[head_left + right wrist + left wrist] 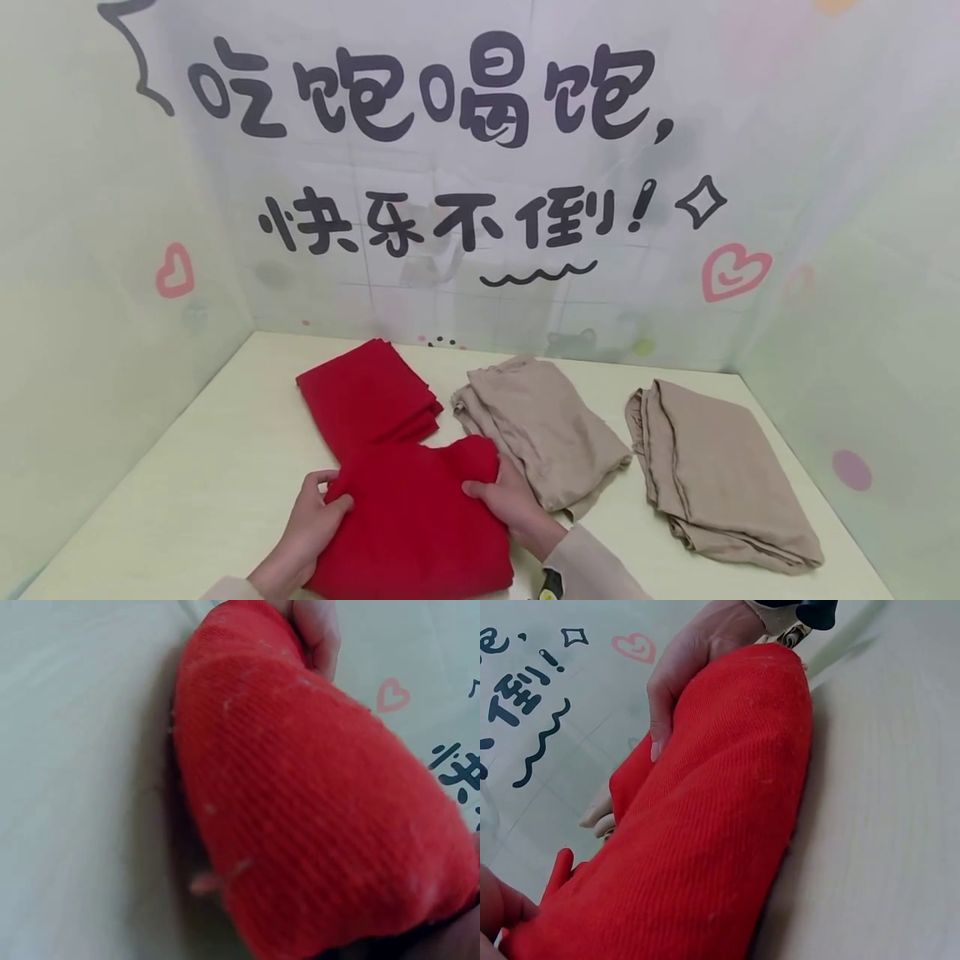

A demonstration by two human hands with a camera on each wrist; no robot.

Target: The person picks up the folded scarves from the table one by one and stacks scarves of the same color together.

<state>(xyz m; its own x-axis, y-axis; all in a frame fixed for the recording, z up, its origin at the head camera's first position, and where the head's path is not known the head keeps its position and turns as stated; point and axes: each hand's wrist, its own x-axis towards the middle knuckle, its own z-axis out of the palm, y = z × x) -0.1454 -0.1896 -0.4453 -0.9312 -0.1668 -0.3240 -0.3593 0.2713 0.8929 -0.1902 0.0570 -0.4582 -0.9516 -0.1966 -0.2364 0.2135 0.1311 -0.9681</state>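
A folded red ribbed-knit garment point(416, 525) is between both hands at the table's front. My left hand point(309, 525) grips its left edge, thumb on top. My right hand point(517, 504) holds the upper right edge, thumb over the cloth and fingers hidden behind it. The left wrist view has the red knit point(705, 802) bulging as a thick fold, with the right hand point(686, 660) at its far end. From the right wrist, the knit point(300, 787) fills the middle and the left hand point(319, 634) shows beyond it.
Another folded red cloth point(367, 396) lies behind, its front corner meeting the garment. One folded beige cloth point(547, 433) lies right beside the right hand, a second beige cloth point(731, 479) farther right. Printed curtains point(450, 292) enclose the pale table point(217, 467) at back and sides.
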